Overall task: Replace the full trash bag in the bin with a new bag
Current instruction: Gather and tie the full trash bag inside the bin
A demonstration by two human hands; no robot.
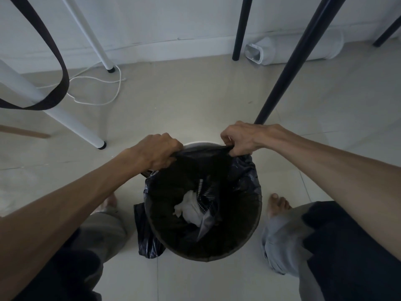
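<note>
At the far rim of one bin (217,256), one black bag (243,170) is gripped tight by two hands, left hand (157,152) and right hand (240,137).

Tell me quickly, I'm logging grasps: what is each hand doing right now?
Left hand: closed, grip on the far edge of the black trash bag.
Right hand: closed, pinching the same bag's far edge.

**A room at home, down by the floor**

I'm standing barefoot on pale glossy floor tiles (195,101), which says home to me. Slim white metal furniture legs (71,118) cross the upper left of the frame and thin black ones (240,29) the upper right. A loose white cable (104,83) curls beside the white skirting board (173,48), and a small round bin lined with a black plastic bag (243,177) sits at the centre.
</note>
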